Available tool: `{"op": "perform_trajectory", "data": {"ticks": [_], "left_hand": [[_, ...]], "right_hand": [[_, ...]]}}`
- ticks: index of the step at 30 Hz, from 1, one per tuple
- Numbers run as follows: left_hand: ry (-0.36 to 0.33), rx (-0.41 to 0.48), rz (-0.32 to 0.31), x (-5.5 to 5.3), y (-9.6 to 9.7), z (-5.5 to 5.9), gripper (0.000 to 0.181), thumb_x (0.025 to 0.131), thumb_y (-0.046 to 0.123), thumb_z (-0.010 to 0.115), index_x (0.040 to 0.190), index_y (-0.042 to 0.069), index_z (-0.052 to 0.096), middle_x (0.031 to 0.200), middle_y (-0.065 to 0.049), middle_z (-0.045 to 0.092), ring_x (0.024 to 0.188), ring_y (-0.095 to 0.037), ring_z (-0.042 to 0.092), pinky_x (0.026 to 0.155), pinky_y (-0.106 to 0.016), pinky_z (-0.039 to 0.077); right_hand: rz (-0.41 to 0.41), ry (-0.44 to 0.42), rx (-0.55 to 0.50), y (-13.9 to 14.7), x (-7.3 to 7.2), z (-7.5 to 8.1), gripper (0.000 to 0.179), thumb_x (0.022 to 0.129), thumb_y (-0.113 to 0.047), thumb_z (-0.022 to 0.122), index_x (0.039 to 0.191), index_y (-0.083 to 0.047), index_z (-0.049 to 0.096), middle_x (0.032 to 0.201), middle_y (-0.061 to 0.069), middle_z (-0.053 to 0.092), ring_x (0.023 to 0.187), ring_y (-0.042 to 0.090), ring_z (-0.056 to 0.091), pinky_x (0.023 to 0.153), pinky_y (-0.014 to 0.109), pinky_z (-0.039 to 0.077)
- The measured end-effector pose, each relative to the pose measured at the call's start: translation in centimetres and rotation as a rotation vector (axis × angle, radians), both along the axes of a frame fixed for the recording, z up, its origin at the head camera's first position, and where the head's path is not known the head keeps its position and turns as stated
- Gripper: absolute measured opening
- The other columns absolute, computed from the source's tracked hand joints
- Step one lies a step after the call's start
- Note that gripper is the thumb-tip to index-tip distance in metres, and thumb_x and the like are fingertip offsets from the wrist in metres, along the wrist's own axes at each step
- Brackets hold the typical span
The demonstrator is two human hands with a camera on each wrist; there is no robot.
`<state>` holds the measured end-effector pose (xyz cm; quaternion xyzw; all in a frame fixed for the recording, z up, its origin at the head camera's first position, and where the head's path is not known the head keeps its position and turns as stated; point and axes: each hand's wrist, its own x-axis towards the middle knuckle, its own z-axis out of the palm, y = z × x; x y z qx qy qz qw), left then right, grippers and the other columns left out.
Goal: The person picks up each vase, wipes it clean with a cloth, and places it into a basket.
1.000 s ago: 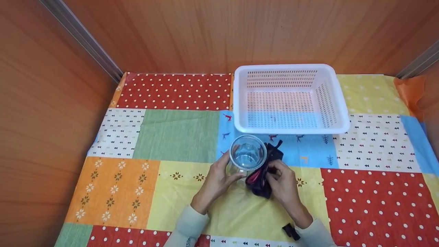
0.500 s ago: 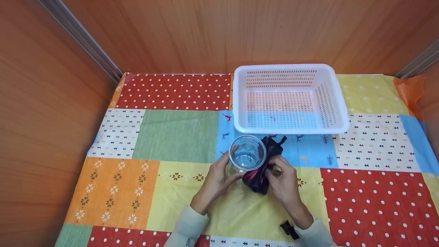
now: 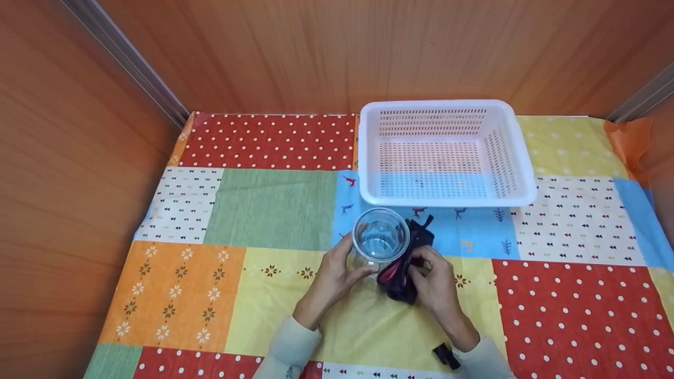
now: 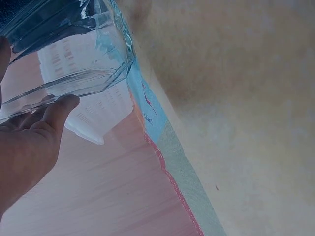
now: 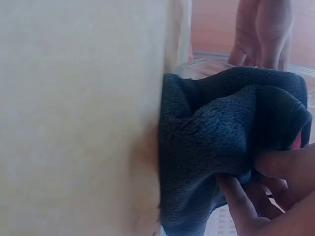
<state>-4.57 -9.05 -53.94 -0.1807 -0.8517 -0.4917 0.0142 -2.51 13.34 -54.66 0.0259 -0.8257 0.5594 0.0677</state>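
A clear glass jar (image 3: 380,243) stands upright in front of the basket, its round mouth facing up. My left hand (image 3: 337,268) grips the jar from its left side; in the left wrist view the fingers (image 4: 61,110) curl round the glass wall. Against the jar's right side lies a dark fleecy cloth (image 5: 216,132) with a pink patch showing in its folds. My right hand (image 3: 434,273) pinches this cloth between thumb and fingers and holds it to the glass.
A white perforated plastic basket (image 3: 447,199) stands behind the jar, near the wooden back wall (image 3: 316,58). A small black object (image 3: 446,356) shows beside the right sleeve. A patchwork tablecloth (image 3: 274,205) covers the table.
The cloth slid up along the jar's side half a second ago and is back lower down now, the right hand moving with it. The left hand and the jar stay in place.
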Motion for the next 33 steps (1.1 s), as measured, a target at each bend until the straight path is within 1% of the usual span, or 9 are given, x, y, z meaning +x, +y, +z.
{"op": "perform_trajectory", "data": {"ticks": [4, 9, 12, 15, 20, 23, 26, 29, 33], "left_hand": [[0.008, -0.011, 0.004, 0.0, 0.0, 0.0, 0.084, 0.085, 0.010, 0.088, 0.157, 0.000, 0.045, 0.153, -0.021, 0.056, 0.142, -0.035, 0.054, 0.118, -0.052, 0.045], [0.020, -0.012, -0.003, 0.0, 0.0, 0.0, 0.085, 0.085, 0.006, 0.087, 0.158, 0.001, 0.044, 0.154, -0.019, 0.056, 0.142, -0.035, 0.054, 0.117, -0.052, 0.046], [0.020, 0.000, -0.008, 0.1, 0.0, -0.1, 0.085, 0.085, 0.007, 0.087, 0.158, 0.001, 0.044, 0.155, -0.018, 0.055, 0.144, -0.035, 0.053, 0.118, -0.052, 0.045], [0.019, 0.003, -0.007, 0.1, 0.0, 0.0, 0.086, 0.085, 0.006, 0.087, 0.158, 0.001, 0.044, 0.155, -0.018, 0.055, 0.144, -0.035, 0.052, 0.119, -0.051, 0.045], [0.008, -0.007, -0.006, 0.1, 0.0, 0.1, 0.087, 0.084, 0.008, 0.088, 0.159, 0.002, 0.044, 0.155, -0.018, 0.055, 0.144, -0.034, 0.053, 0.119, -0.050, 0.044], [0.013, -0.001, -0.012, 0.0, 0.0, 0.0, 0.087, 0.084, 0.009, 0.088, 0.159, 0.001, 0.043, 0.155, -0.019, 0.055, 0.144, -0.035, 0.052, 0.119, -0.051, 0.044], [0.006, 0.002, -0.012, 0.0, -0.1, 0.0, 0.088, 0.084, 0.008, 0.088, 0.159, 0.001, 0.043, 0.155, -0.020, 0.055, 0.144, -0.036, 0.052, 0.118, -0.052, 0.044], [-0.004, -0.003, -0.007, 0.0, -0.1, 0.0, 0.087, 0.084, 0.007, 0.088, 0.158, 0.001, 0.044, 0.154, -0.020, 0.055, 0.143, -0.036, 0.053, 0.118, -0.052, 0.045], [0.004, -0.007, -0.001, 0.0, 0.0, 0.0, 0.085, 0.084, 0.006, 0.088, 0.157, -0.001, 0.045, 0.154, -0.020, 0.056, 0.143, -0.035, 0.053, 0.118, -0.052, 0.045]], "right_hand": [[0.003, 0.018, -0.079, -0.4, 0.1, 1.5, 0.020, 0.088, 0.021, 0.066, 0.096, 0.003, 0.072, 0.101, 0.012, 0.068, 0.103, 0.017, 0.069, 0.083, 0.023, 0.063], [0.004, 0.071, -0.124, -0.6, 0.1, 2.9, 0.019, 0.088, 0.020, 0.065, 0.092, 0.003, 0.070, 0.100, 0.003, 0.065, 0.100, 0.016, 0.068, 0.081, 0.020, 0.061], [0.005, 0.068, -0.131, -0.5, 0.0, 2.6, 0.019, 0.088, 0.021, 0.065, 0.092, 0.003, 0.070, 0.100, 0.002, 0.065, 0.100, 0.017, 0.068, 0.082, 0.020, 0.062], [0.014, 0.050, -0.132, -0.4, 0.0, 2.0, 0.018, 0.089, 0.021, 0.065, 0.092, 0.003, 0.070, 0.102, 0.005, 0.065, 0.103, 0.015, 0.068, 0.083, 0.022, 0.062], [0.018, 0.003, -0.073, 0.0, 0.0, 0.6, 0.018, 0.089, 0.019, 0.066, 0.093, 0.002, 0.069, 0.103, 0.013, 0.066, 0.104, 0.007, 0.065, 0.084, 0.024, 0.062], [0.020, -0.023, -0.051, 0.2, 0.0, 0.1, 0.018, 0.089, 0.020, 0.066, 0.094, 0.003, 0.069, 0.103, 0.016, 0.066, 0.103, 0.006, 0.065, 0.084, 0.026, 0.063], [0.020, -0.030, -0.052, 0.2, 0.0, 0.1, 0.018, 0.089, 0.020, 0.066, 0.094, 0.002, 0.070, 0.103, 0.015, 0.067, 0.103, 0.008, 0.065, 0.084, 0.027, 0.063], [0.016, -0.020, -0.075, 0.0, -0.1, 0.8, 0.020, 0.088, 0.020, 0.066, 0.094, 0.002, 0.071, 0.102, 0.014, 0.067, 0.102, 0.009, 0.066, 0.083, 0.024, 0.062], [0.012, 0.038, -0.131, -0.5, 0.0, 2.1, 0.019, 0.088, 0.021, 0.066, 0.093, 0.003, 0.071, 0.101, 0.012, 0.066, 0.102, 0.010, 0.067, 0.082, 0.021, 0.062]]}}
